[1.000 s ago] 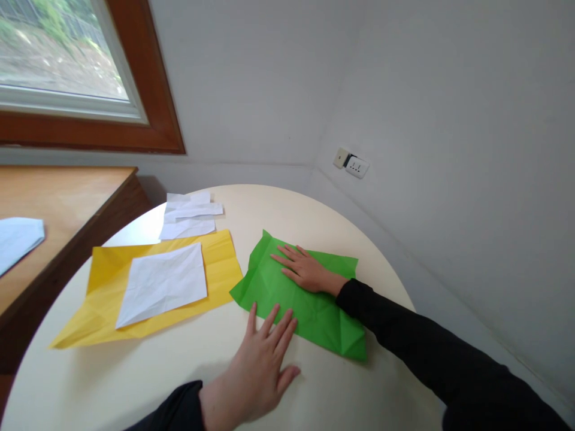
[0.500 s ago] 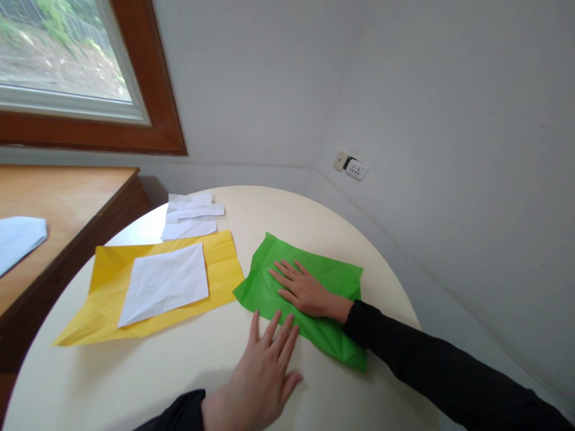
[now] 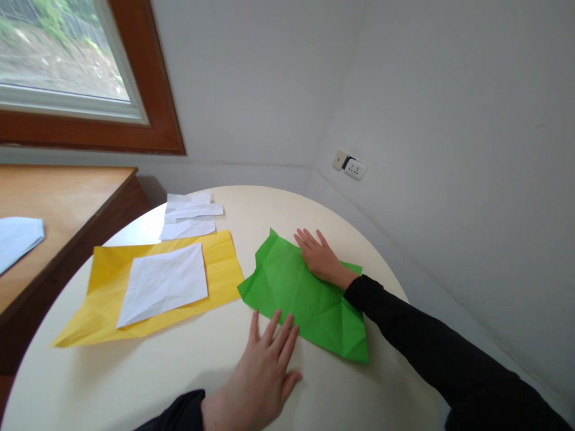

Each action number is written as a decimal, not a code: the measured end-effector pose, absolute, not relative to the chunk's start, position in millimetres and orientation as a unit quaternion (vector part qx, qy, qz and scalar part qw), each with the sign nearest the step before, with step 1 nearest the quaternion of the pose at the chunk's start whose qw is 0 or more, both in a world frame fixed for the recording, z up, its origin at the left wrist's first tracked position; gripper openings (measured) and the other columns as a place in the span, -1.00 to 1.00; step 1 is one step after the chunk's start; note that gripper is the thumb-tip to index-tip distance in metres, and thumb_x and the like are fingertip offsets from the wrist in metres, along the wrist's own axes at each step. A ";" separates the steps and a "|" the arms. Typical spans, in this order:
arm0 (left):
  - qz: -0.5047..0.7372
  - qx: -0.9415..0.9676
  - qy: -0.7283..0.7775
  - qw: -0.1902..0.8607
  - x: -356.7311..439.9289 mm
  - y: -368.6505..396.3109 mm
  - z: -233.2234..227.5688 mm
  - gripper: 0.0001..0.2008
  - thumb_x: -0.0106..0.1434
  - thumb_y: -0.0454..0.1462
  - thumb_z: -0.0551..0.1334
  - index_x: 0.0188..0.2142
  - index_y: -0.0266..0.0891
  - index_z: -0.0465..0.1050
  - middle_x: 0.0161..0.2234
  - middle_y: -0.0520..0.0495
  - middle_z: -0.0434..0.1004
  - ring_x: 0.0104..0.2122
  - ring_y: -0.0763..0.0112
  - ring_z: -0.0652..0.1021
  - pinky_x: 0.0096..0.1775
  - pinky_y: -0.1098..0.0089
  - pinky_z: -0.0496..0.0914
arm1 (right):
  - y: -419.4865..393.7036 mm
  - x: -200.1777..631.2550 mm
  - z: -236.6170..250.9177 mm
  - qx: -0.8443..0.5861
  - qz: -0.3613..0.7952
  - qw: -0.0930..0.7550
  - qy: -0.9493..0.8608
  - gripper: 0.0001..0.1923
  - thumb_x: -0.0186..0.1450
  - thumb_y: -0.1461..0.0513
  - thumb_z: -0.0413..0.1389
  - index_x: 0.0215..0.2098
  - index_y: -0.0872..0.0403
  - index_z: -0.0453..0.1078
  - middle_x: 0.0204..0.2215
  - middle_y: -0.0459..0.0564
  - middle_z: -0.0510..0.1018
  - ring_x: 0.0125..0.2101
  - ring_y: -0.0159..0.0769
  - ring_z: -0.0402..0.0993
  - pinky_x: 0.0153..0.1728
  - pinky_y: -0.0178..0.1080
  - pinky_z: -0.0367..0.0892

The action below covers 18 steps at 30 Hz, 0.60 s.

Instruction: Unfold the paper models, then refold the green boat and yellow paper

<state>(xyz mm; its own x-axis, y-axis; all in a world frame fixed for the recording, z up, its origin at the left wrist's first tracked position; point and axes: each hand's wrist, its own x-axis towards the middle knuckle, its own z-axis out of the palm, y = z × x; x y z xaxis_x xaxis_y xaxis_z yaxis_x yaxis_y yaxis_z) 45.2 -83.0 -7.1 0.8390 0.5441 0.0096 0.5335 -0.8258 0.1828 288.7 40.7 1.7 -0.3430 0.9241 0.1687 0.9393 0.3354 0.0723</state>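
Note:
A creased sheet of green paper [image 3: 287, 284] lies on the round cream table [image 3: 251, 206], its corners lifting a little. My right hand [image 3: 321, 257] rests flat across the sheet's far edge, fingers stretched past it toward the table's back. At the near edge of the sheet, my left hand [image 3: 265, 365] lies spread, its fingertips at the paper's border. Neither hand grips anything. To the left is a wrinkled yellow sheet [image 3: 224, 263] with a white piece of paper [image 3: 166, 281] on top of it.
White paper strips [image 3: 191, 215] lie behind the yellow sheet. On the left stands a wooden desk [image 3: 67, 185] with a folded light-blue item [image 3: 18, 239] on it. White walls meet behind the table, with a power socket [image 3: 356, 169] low on the right one.
My right hand has slid from the middle of the green sheet to its far edge. The sheet has shifted slightly and looks flatter. My left hand has stayed in place.

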 end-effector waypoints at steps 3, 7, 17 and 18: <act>0.033 0.956 0.279 0.085 45.2 -83.1 -6.7 -0.43 0.36 -0.05 -0.22 0.27 -0.25 -0.07 0.27 -0.16 -0.01 0.24 -0.01 0.04 0.14 -0.24 -0.11 | 24.0 275.7 11.1 -0.545 0.013 0.065 -0.836 -0.28 0.34 0.01 -0.15 0.32 0.11 -0.33 0.31 0.13 -0.15 0.30 -0.14 -0.32 0.24 0.04 -0.28; 0.037 0.956 0.279 0.081 44.9 -83.2 -8.3 -0.44 0.36 -0.06 -0.21 0.27 -0.25 -0.08 0.27 -0.16 -0.02 0.25 0.00 0.04 0.14 -0.24 -0.14 | 10.0 271.5 12.2 -0.514 0.157 0.016 -0.843 0.14 0.06 -0.22 0.09 0.32 0.02 -0.47 0.32 0.15 -0.31 0.29 0.00 -0.46 0.22 0.11 -0.35; 0.043 0.955 0.281 0.079 45.1 -83.4 -12.5 -0.43 0.36 -0.05 -0.23 0.27 -0.25 -0.06 0.27 -0.17 0.00 0.24 0.00 0.05 0.14 -0.23 -0.14 | 32.0 286.2 5.5 -0.551 0.201 -0.020 -0.810 0.25 -0.04 -0.24 0.15 0.31 0.02 -0.50 0.31 0.24 -0.36 0.28 0.07 -0.50 0.19 0.19 -0.40; 0.043 0.955 0.282 0.079 45.1 -83.6 -12.0 -0.43 0.36 -0.05 -0.23 0.27 -0.25 -0.06 0.27 -0.17 0.00 0.24 0.00 0.05 0.14 -0.24 -0.13 | 34.0 287.3 5.5 -0.556 0.202 -0.022 -0.806 0.25 -0.04 -0.24 0.15 0.31 0.03 -0.50 0.31 0.25 -0.36 0.28 0.08 -0.50 0.19 0.19 -0.40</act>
